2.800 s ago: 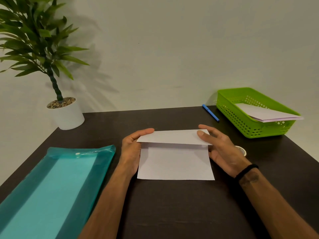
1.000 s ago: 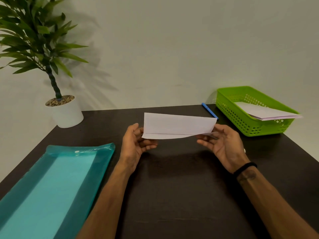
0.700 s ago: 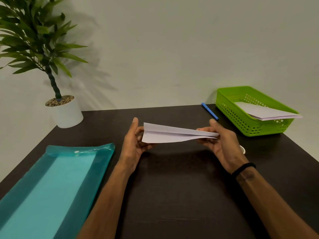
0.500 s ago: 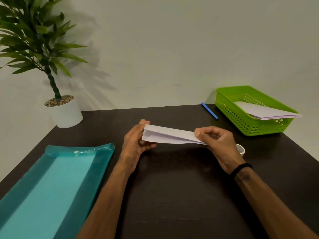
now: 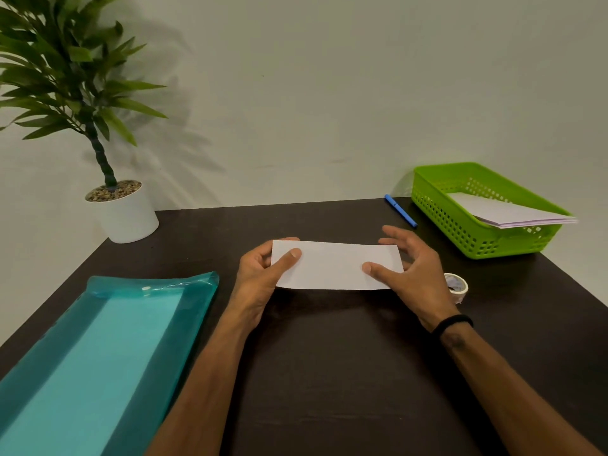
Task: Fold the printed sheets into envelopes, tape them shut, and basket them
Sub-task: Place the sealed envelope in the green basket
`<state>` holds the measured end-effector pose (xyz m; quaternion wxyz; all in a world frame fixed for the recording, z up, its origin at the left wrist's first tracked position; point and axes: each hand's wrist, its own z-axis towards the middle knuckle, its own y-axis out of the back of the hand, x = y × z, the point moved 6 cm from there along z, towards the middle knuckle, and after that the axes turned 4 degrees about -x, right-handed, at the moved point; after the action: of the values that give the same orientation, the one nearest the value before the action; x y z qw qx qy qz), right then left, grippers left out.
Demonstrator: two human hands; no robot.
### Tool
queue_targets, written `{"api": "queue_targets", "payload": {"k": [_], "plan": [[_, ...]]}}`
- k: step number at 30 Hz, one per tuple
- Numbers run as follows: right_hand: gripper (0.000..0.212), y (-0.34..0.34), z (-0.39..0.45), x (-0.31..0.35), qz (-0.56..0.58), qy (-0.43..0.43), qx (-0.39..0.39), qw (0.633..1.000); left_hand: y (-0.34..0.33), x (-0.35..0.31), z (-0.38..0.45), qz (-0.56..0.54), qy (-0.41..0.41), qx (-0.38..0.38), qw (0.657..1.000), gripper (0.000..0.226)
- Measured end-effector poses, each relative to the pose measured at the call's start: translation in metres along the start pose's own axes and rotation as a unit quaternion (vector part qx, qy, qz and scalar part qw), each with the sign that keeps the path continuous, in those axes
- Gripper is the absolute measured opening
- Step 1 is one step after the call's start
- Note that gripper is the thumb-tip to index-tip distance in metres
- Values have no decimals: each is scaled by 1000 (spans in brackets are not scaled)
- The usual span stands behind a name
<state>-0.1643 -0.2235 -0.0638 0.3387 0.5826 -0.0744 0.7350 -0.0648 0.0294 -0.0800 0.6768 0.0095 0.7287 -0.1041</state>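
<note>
The folded sheet formed a long white rectangle at the centre of the dark table, held at both short ends. The left hand gripped the left end, thumb on the upper face and fingers curled behind the far edge. The right hand pinched the right end, thumb flat on the upper face, the other fingers spread and loosely bent beyond the far right corner. Whether the sheet touched the tabletop or sat just above it could not be determined. A roll of tape lay just right of the right hand. At the far right, the green basket contained a stack of folded white sheets that overhung its right rim. A blue pen lay just left of the basket, near the wall. A teal plastic folder occupied the near left of the table. A potted plant in a white pot stood at the far left corner.
</note>
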Motion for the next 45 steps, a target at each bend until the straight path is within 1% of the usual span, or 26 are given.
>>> {"api": "queue_targets", "payload": {"k": [2, 3, 4, 5, 6, 7, 8, 9, 10, 12, 14, 16, 19, 23, 27, 31, 32, 34, 37, 38, 40, 42, 44, 45], "plan": [[64, 1, -1, -1, 44, -20, -1, 999, 0, -2, -1, 35, -25, -20, 999, 34], [59, 0, -1, -2, 69, -33, 4, 997, 0, -5, -1, 70, -56, -38, 995, 36], [54, -1, -1, -2, 91, -45, 9, 995, 1, -8, -2, 121, -99, -62, 986, 40], [50, -3, -2, -3, 107, -53, 16, 993, 3, -13, -3, 181, -145, -91, 968, 45], [45, -5, -2, -3, 120, -59, 26, 991, 5, -18, -6, 246, -190, -126, 942, 51], [41, -7, -3, -3, 129, -63, 36, 989, 7, -24, -9, 312, -232, -164, 907, 56], [38, -9, -4, -3, 132, -65, 45, 988, 6, -30, -13, 374, -277, -194, 864, 57], [34, -12, -5, -3, 127, -64, 55, 988, 2, -34, -17, 423, -320, -208, 822, 54], [31, -15, -6, -3, 120, -61, 65, 989, -6, -37, -22, 457, -354, -204, 790, 50], [25, -21, -9, -1, 102, -51, 82, 990, -27, -37, -32, 502, -395, -153, 754, 40], [20, -28, -12, 1, 84, -35, 107, 990, -49, -31, -43, 529, -422, -93, 731, 32], [16, -34, -16, 5, 74, -24, 130, 988, -62, -25, -51, 533, -439, -59, 721, 25], [12, -36, -19, 12, 80, -4, 141, 987, -65, -24, -56, 522, -450, -68, 721, 15], [11, -34, -17, 13, 79, -5, 130, 988, -59, -30, -55, 523, -444, -85, 722, 19], [12, -23, -11, 10, 103, -4, 84, 991, -42, -33, -44, 525, -422, -96, 733, 18], [13, -8, -3, 7, 108, -3, 32, 994, -21, -35, -30, 515, -391, -133, 751, 24], [13, -5, -1, 7, 107, -2, 21, 994, -14, -35, -26, 505, -377, -145, 763, 23], [13, 0, 1, 6, 110, -3, 5, 994, -1, -33, -19, 467, -343, -159, 799, 18], [12, 3, 4, 2, 130, -9, -6, 991, 12, -33, -15, 359, -299, -168, 868, 13], [12, 4, 5, 1, 142, -14, -13, 990, 15, -32, -15, 324, -281, -172, 887, 13], [14, 7, 7, -3, 180, -30, -35, 983, 16, -30, -15, 268, -256, -174, 912, 14], [17, 7, 8, -10, 231, -64, -54, 969, 8, -26, -14, 226, -228, -130, 938, 18], [17, 2, 6, -13, 276, -94, -56, 955, -11, -21, -17, 199, -196, -51, 959, 36], [17, -1, 6, -13, 283, -100, -55, 952, -23, -18, -21, 191, -185, -5, 964, 45]]}}
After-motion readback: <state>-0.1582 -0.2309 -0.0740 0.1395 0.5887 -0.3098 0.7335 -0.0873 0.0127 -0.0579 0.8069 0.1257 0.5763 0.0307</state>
